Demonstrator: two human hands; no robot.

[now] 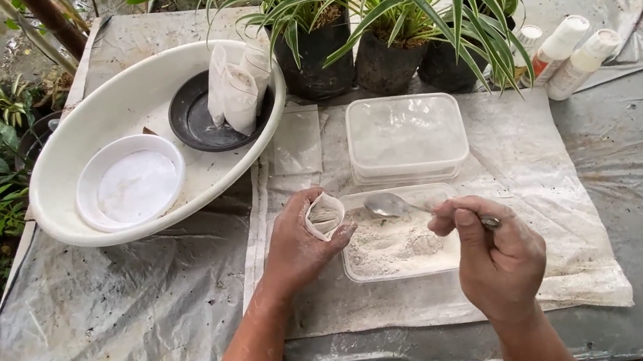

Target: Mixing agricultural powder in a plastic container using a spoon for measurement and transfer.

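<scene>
Two hands are closed on their things above the open tub [368, 270] of pale powder: a soft, light, easily crushed white pouch [325, 216] is pinched at its mouth by the left hand [297, 247], a stiff metal spoon [392, 205] gripped by its handle in the right hand [498, 256]

white oval basin [66, 149], black saucer [197, 127], 3 potted plants [391, 20], lidded container [405, 133], white bottles [572, 53]

Left hand [297, 247] cupped in a closed grip, right hand [495, 252] pinching, forearms bare

I saw both forearms bare, no sleeves or gloves; the left hand [297, 247] and right hand [500, 260] were dusted with pale powder.
</scene>
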